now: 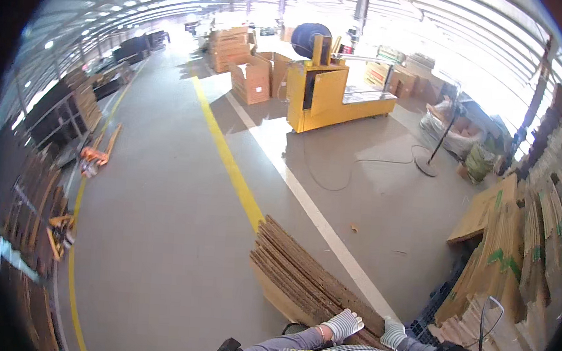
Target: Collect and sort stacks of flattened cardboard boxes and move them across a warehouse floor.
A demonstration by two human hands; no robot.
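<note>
A thick stack of flattened brown cardboard sheets (301, 270) stands slanted in front of my body, its layered edges turned upward. My left hand (343, 325), in a grey-and-white striped glove with bare fingertips, is closed over the upper edges near my waist. Just to its right, my right hand (393, 333), gloved in the same way, grips the near right end of the stack. The undersides of both hands and the lower part of the stack are hidden.
Many bundled cardboard sheets (498, 253) lean at the right, beside a blue plastic pallet (438, 294). Ahead stands a yellow machine (328, 95), with a cable (331, 188) across the floor. Orange pallet jack (99, 155) and yellow pallet jack (59, 233) stand left; cartons (251, 80) stand behind.
</note>
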